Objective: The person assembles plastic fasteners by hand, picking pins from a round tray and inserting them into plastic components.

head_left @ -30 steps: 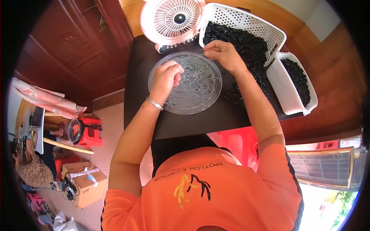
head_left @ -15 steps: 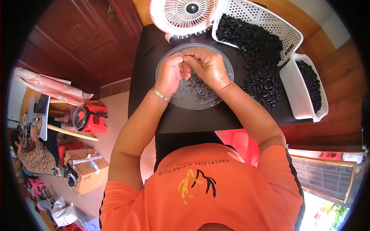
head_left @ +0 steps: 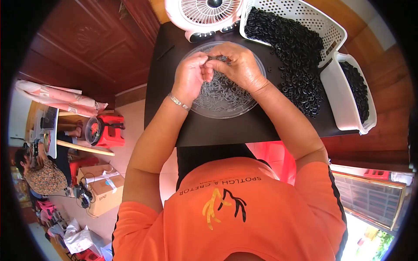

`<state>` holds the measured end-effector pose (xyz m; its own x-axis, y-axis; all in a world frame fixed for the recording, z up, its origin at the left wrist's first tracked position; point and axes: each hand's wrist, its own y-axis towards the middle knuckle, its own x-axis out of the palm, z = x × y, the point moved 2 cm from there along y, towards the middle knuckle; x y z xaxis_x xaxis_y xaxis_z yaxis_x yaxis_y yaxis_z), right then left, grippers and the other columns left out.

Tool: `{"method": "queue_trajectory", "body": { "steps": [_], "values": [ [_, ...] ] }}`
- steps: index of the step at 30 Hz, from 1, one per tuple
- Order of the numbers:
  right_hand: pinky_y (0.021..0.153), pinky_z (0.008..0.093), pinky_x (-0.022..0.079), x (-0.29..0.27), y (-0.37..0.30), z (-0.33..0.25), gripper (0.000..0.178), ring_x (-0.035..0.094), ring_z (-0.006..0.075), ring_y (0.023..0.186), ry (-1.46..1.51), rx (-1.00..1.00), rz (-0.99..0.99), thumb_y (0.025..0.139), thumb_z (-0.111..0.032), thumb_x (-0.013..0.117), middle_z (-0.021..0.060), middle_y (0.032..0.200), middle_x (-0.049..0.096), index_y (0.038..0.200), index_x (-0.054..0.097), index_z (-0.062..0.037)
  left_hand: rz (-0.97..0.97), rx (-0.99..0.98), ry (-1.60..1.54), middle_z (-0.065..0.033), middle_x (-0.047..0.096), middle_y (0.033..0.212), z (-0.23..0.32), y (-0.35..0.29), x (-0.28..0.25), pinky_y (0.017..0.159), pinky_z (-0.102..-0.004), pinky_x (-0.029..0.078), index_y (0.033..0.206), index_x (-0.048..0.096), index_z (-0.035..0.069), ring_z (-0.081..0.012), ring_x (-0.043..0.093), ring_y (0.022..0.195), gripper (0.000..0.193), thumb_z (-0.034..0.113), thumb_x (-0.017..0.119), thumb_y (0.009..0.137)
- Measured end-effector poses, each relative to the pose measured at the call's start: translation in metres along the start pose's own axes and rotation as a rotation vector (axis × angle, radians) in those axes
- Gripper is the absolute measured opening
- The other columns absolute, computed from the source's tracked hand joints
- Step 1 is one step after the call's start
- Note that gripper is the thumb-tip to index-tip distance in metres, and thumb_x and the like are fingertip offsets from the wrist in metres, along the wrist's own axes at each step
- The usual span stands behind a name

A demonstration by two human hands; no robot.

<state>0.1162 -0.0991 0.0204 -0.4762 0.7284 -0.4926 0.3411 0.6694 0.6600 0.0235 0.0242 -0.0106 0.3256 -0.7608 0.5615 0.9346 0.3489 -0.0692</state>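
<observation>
Over a round clear tub [head_left: 224, 115] my two hands meet, fingertip to fingertip. Many small grey stick-like pieces [head_left: 222, 93] lie in the tub beneath them. My left hand [head_left: 191, 75], with a bracelet at the wrist, has its fingers curled in. The thumb and fingers of my right hand [head_left: 238, 65] are pinched against the left fingertips. Whatever sits between the fingers is too small or hidden to name. To the right, a heap of small black ring-like pieces [head_left: 300, 82] spills across the dark table [head_left: 209, 137].
A white perforated basket [head_left: 335, 37] lies tipped at the back, black pieces pouring from it. Beside it stands a white bin [head_left: 339, 95] of black pieces. A pink-and-white fan [head_left: 185, 19] is behind the tub. Far left, another person [head_left: 45, 176] sits near a cardboard box [head_left: 104, 191].
The view has shifted slightly. My hands stay together above the tub, and the right fingers have changed their bend a little.
</observation>
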Motion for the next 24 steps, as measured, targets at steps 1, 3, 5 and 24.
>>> {"method": "queue_trajectory", "body": {
  "steps": [1, 3, 5, 24],
  "values": [
    [0.065, 0.0271, 0.049, -0.002, -0.001, 0.001, 0.021, 0.062, 0.0188, 0.078, 0.002, -0.001, 0.002, 0.074, -0.012, 0.073, 0.0062, 0.089, 0.064, 0.092, 0.065, -0.0045, 0.029, 0.032, 0.055, -0.0048, 0.052, 0.064, 0.002, 0.001, -0.006, 0.051, -0.027, 0.04, 0.081, 0.053, 0.004, -0.0165, 0.051, 0.055, 0.015, 0.019, 0.05, 0.084],
    [0.071, 0.0312, 0.049, -0.007, -0.004, 0.007, 0.024, 0.061, 0.0257, 0.081, -0.18, 0.044, -0.122, 0.073, -0.016, 0.073, 0.007, 0.088, 0.062, 0.094, 0.065, -0.0058, 0.056, 0.066, 0.11, -0.0042, 0.051, 0.065, 0.006, 0.001, -0.008, 0.052, -0.0273, 0.039, 0.081, 0.052, 0.005, -0.0169, 0.051, 0.057, 0.015, 0.019, 0.05, 0.085],
    [0.074, 0.0357, 0.048, -0.007, -0.013, 0.016, 0.021, 0.06, 0.0278, 0.084, -0.291, -0.001, -0.171, 0.073, -0.019, 0.071, 0.0092, 0.088, 0.062, 0.089, 0.066, -0.0068, 0.13, 0.156, 0.264, -0.0032, 0.049, 0.062, 0.015, 0.0, -0.006, 0.051, -0.0268, 0.037, 0.079, 0.051, 0.006, -0.0157, 0.05, 0.054, 0.014, 0.019, 0.049, 0.085],
    [0.059, 0.0223, 0.042, -0.009, -0.004, 0.029, 0.026, 0.05, 0.0078, 0.063, 0.435, 0.556, -0.186, 0.089, -0.027, 0.059, -0.0007, 0.068, 0.055, 0.081, 0.058, -0.0018, 0.018, 0.111, 0.452, -0.0022, 0.05, 0.061, 0.014, -0.004, 0.005, 0.049, -0.0238, 0.039, 0.083, 0.051, 0.006, -0.0126, 0.05, 0.051, 0.01, 0.015, 0.049, 0.083]
  ]
}}
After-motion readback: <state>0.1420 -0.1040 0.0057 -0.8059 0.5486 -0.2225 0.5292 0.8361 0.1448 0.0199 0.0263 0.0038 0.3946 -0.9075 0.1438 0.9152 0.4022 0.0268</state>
